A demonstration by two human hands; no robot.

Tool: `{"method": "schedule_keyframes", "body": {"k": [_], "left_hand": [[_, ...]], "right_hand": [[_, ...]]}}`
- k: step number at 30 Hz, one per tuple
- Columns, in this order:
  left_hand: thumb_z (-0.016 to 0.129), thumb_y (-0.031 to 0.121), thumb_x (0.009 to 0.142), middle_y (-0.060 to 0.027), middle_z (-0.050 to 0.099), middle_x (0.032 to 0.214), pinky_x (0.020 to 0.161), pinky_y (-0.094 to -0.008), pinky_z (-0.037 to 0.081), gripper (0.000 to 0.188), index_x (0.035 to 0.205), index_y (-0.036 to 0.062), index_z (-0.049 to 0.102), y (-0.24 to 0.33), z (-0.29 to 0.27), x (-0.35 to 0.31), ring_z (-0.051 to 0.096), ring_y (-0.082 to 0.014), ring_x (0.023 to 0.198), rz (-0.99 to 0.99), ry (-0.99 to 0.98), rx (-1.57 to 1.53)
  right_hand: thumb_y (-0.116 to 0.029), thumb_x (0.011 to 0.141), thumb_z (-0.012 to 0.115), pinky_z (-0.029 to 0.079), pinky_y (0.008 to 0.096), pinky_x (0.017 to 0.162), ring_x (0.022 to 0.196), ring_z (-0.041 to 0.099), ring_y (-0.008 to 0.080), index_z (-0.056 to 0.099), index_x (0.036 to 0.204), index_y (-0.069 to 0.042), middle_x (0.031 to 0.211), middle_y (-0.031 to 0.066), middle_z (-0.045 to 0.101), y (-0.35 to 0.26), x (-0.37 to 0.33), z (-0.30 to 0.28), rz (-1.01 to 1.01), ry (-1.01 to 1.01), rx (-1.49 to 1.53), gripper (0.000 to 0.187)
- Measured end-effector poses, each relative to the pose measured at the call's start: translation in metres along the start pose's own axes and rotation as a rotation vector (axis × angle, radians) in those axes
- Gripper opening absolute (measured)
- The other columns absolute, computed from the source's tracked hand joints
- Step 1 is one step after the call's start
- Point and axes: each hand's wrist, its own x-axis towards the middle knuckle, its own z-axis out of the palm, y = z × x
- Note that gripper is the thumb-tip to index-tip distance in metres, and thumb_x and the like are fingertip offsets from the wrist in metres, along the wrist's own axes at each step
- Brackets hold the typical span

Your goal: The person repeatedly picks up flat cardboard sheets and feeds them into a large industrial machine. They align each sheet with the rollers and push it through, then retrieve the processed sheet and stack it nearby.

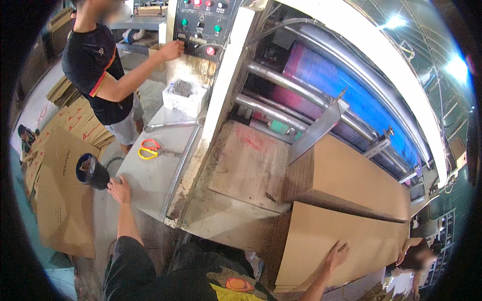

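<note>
My left hand (120, 190) is at the near-left corner of the grey side table (155, 186), fingers apart and holding nothing. Just beyond its fingertips is a dark bucket (98, 176) with some scraps in it; whether they touch it I cannot tell. My right hand (337, 255) rests with fingers stretched out on the top sheet of a stack of brown cardboard (311, 236). Behind that stack, a second cardboard stack (351, 175) stands against the metal guide plate (321, 128) of a roller machine.
Scissors with red and yellow handles (148, 153), a wrench (173, 124) and a steel ruler (182, 170) lie on the side table. A white box (185, 98) stands behind them. Another person (100, 65) reaches toward the control panel (201, 30). Someone else (414, 256) is at the far right.
</note>
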Motion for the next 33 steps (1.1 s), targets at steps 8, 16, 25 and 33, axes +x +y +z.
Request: {"method": "schedule_keyframes", "body": {"k": [8,16,25,33], "left_hand": [[0.051,0.050,0.099,-0.0256,0.059,0.123,0.096,-0.0499,0.048,0.061,0.130,-0.0014,0.058,-0.001,0.010,0.001,0.057,-0.0425,0.116,0.006,0.065,0.005],[0.053,0.053,0.095,-0.0261,0.056,0.127,0.098,-0.0520,0.047,0.062,0.125,-0.0009,0.058,0.001,-0.007,-0.005,0.051,-0.0446,0.123,0.024,0.010,-0.011],[0.055,0.051,0.095,-0.0279,0.053,0.134,0.104,-0.0541,0.043,0.064,0.133,-0.0006,0.056,0.014,-0.024,-0.013,0.048,-0.0474,0.125,-0.062,-0.021,-0.092],[0.055,0.047,0.096,-0.0296,0.051,0.137,0.107,-0.0535,0.040,0.063,0.136,-0.0017,0.053,0.016,-0.026,-0.016,0.045,-0.0467,0.130,-0.093,-0.044,-0.171]], "right_hand": [[-0.051,0.102,0.048,0.032,0.0518,0.117,0.141,0.040,0.0409,0.048,0.147,0.000,0.152,0.0252,0.045,0.012,0.008,0.014,-0.002,0.025,-0.021,0.068],[-0.057,0.102,0.043,0.047,0.0514,0.104,0.123,0.059,0.0343,0.055,0.143,-0.012,0.136,0.0165,0.062,0.051,0.015,0.056,-0.459,0.551,-0.445,0.062],[-0.050,0.104,0.043,0.037,0.0482,0.114,0.139,0.044,0.0324,0.035,0.155,-0.012,0.154,0.0152,0.043,0.066,0.018,0.060,-0.508,0.198,-0.923,0.064],[-0.052,0.101,0.048,0.044,0.0493,0.105,0.126,0.053,0.0362,0.048,0.142,-0.005,0.140,0.0198,0.053,0.079,0.051,0.093,-0.503,0.308,-0.469,0.062]]}}
